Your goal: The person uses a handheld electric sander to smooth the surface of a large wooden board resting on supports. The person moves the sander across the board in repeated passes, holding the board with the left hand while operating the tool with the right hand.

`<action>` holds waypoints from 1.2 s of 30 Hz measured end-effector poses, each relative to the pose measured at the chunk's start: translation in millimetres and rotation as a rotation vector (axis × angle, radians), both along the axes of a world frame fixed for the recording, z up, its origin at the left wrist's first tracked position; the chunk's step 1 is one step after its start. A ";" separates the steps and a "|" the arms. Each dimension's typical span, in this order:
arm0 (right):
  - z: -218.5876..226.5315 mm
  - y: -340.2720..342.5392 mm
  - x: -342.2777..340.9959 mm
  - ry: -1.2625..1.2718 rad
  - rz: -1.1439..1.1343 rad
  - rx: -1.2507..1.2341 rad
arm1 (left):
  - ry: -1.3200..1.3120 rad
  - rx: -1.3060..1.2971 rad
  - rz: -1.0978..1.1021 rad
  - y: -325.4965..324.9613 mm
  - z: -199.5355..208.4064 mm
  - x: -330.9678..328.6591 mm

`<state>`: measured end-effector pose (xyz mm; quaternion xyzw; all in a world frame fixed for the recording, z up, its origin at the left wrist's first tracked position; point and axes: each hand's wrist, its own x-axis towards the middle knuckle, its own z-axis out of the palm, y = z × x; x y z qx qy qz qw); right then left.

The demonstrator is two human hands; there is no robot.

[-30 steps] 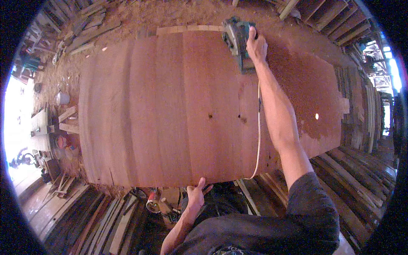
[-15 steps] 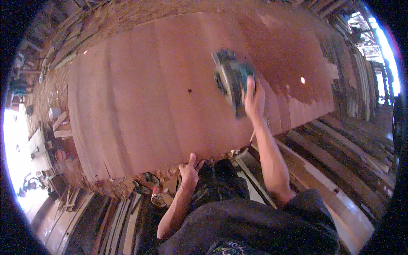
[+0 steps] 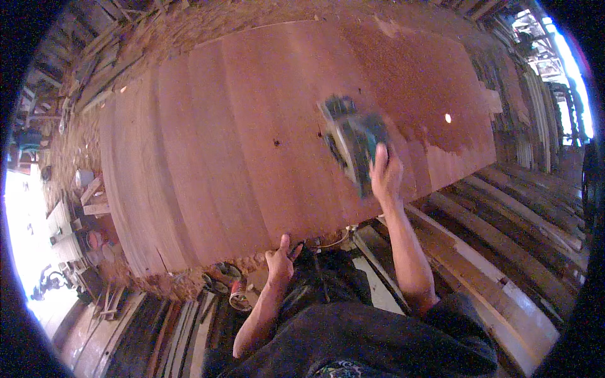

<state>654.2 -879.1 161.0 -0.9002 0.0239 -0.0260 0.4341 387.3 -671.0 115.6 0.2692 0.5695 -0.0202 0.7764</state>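
A large reddish-brown wooden panel lies flat in front of me. My right hand is closed around the rear of a teal and black power tool, apparently a belt sander, which sits on the panel right of the middle and is blurred by motion. At the near edge, my left hand rests against the panel, thumb and a finger spread apart; its other fingers are partly hidden. A pale cord shows beside the near edge, right of that hand.
Long boards lie at the lower right, and more planks at the lower left. A red can stands below the near edge. Wood offcuts lie past the panel's left end. Stacked timber stands at the right.
My right hand has drawn the sander toward me and slightly to the right over the panel. My left hand has stayed at the near edge.
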 end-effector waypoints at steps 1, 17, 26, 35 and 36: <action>-5.7 20.7 43.1 -0.085 0.029 0.001 | 0.042 0.008 0.007 0.5 6.0 4.3; 8.3 117.3 306.6 -0.156 0.069 -0.097 | 0.090 0.027 0.072 -13.3 -4.6 -5.5; 5.2 -116.2 -92.1 0.006 -0.034 -0.177 | -0.098 0.151 -0.149 -48.0 -47.2 -4.1; 3.5 -191.5 -221.7 0.032 -0.069 -0.174 | 0.021 0.184 -0.060 -53.4 -33.5 22.1; 4.5 -183.9 -198.6 0.029 -0.056 -0.141 | 0.055 0.178 -0.080 -56.5 -25.2 25.8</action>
